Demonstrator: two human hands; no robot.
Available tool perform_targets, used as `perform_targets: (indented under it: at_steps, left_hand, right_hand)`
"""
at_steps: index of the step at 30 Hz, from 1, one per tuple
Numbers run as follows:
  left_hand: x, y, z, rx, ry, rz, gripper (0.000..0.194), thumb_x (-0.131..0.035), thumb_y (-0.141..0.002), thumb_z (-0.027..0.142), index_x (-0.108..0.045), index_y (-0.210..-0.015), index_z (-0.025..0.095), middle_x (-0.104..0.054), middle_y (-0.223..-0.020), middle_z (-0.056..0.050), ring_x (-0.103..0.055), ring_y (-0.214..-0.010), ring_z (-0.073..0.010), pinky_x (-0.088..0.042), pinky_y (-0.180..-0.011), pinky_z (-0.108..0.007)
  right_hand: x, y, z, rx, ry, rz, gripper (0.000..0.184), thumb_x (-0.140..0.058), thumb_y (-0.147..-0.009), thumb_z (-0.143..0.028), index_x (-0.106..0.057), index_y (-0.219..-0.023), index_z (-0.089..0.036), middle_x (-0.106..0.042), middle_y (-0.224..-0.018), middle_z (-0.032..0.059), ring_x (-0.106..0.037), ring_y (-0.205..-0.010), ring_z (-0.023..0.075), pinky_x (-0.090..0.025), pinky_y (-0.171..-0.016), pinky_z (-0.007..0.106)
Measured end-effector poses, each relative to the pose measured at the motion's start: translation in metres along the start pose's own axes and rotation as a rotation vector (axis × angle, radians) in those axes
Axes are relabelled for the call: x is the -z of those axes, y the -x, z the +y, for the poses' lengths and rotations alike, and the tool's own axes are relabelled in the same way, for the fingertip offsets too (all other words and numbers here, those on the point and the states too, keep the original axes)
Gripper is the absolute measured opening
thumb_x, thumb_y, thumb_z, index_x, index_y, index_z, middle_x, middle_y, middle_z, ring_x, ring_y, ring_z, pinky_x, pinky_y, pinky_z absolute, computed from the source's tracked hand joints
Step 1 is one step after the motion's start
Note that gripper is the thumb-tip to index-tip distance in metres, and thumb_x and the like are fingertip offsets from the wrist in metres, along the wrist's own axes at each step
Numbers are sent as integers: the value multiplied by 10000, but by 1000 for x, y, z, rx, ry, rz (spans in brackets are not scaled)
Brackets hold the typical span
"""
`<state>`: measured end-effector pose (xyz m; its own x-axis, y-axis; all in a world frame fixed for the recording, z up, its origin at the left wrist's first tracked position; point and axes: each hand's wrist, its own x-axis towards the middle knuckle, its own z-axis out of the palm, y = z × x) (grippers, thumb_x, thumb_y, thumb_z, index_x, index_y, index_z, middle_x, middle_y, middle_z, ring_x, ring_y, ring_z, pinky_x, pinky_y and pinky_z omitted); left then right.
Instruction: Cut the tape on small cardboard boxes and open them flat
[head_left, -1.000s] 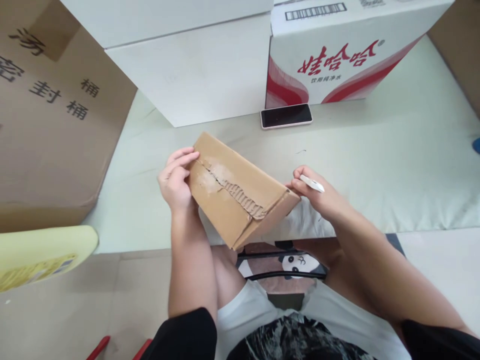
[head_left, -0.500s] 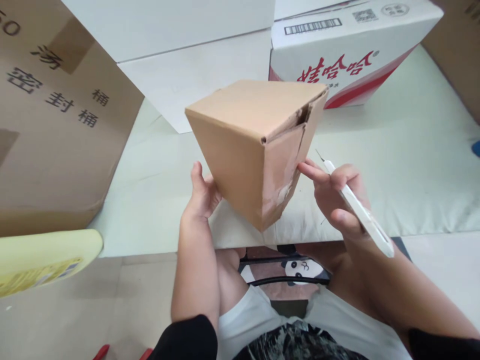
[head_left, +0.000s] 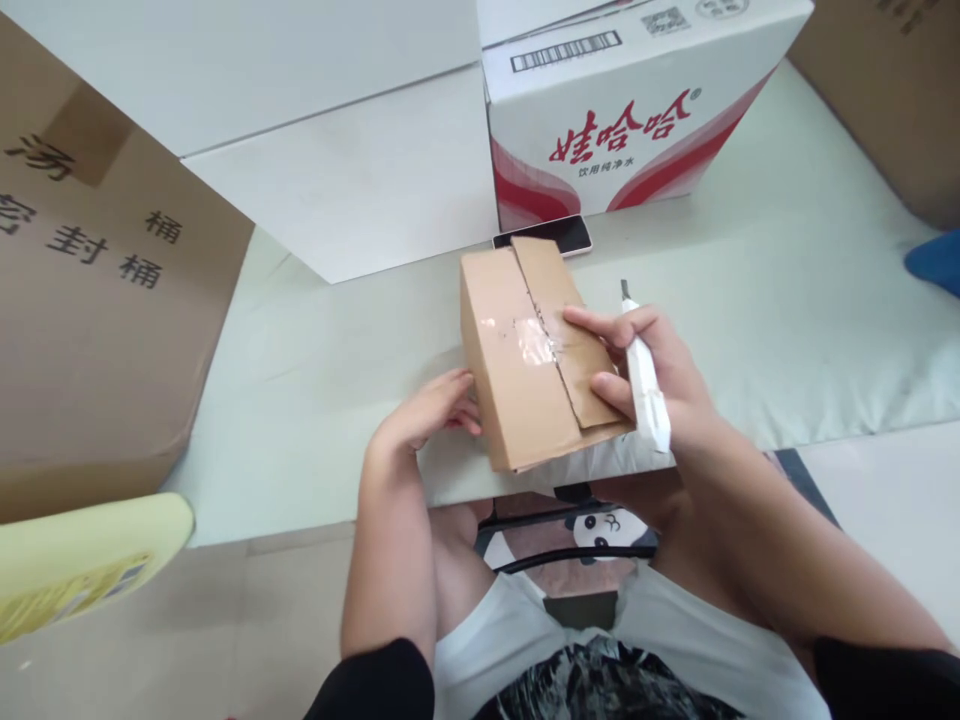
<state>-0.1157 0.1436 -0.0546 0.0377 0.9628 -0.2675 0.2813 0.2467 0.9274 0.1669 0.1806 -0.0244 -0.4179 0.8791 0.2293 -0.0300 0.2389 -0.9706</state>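
Note:
A small brown cardboard box (head_left: 499, 365) stands on the covered table in front of me, its top seam split, with shiny tape along it. My left hand (head_left: 439, 408) is at the box's left side, fingers loosely bent and their tips at the cardboard, not wrapped round it. My right hand (head_left: 660, 365) grips a white utility knife (head_left: 646, 385), its short blade out and pointing away from me. The index finger and thumb of that hand also rest on the box's right top flap (head_left: 574, 325).
Behind the box lies a phone (head_left: 574, 235), partly covered by it. White cartons (head_left: 360, 190) and a red-and-white water carton (head_left: 600, 140) line the back. A large brown carton (head_left: 97, 330) stands left, near a yellow object (head_left: 90, 555). Something blue (head_left: 934, 262) shows at right.
The box has been turned and lowered, so its taped, split top now faces up. My right hand moved onto the flap, knife still in it. My left hand shifted along the box's side.

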Motion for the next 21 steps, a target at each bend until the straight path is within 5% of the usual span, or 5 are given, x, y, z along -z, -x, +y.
perform_targets:
  at_steps: [2,4,8,15,21]
  left_hand:
    - [0,-3,-1,149,-8,-61,365,-666,-915,538,-753,-1090,230,-784,-846,-89,-736,-669,-231,-595,-578,-350]
    - [1,-6,1,151,-12,167,412,-654,-912,538,-707,-1183,233,-782,-1076,-132,-760,-937,-281,-625,-788,-434]
    - [0,0,18,-265,-25,620,534,-649,-886,589,-602,-1322,284,-640,-1429,-127,-583,-1365,-325,-528,-1067,-522]
    - [-29,22,53,-568,-528,255,373,-639,-906,412,-679,-1258,292,-590,-1496,-88,-377,-1527,-370,-311,-1269,-616]
    - [-34,15,47,-567,-589,269,349,-644,-889,369,-681,-1223,275,-614,-1450,-89,-378,-1505,-373,-245,-1301,-629]
  right_hand:
    - [1,-2,-1,-13,55,-53,419,-776,-867,-494,-430,-972,-281,-684,-1438,91,-627,-1368,315,-482,-1155,558]
    - [2,-4,-1,1,105,-111,389,-779,-871,-447,-442,-965,-279,-687,-1438,92,-631,-1367,312,-490,-1143,548]
    - [1,-5,-1,48,159,-176,377,-794,-857,-392,-451,-962,-276,-664,-1464,122,-584,-1424,333,-475,-1151,580]
    - [-6,-5,-1,107,210,-166,399,-822,-825,-424,-467,-916,-267,-702,-1407,99,-649,-1342,314,-527,-1101,539]
    - [-8,-2,-11,188,128,412,396,-746,-921,-441,-436,-748,-265,-570,-558,-64,-548,-457,119,-427,-455,289]
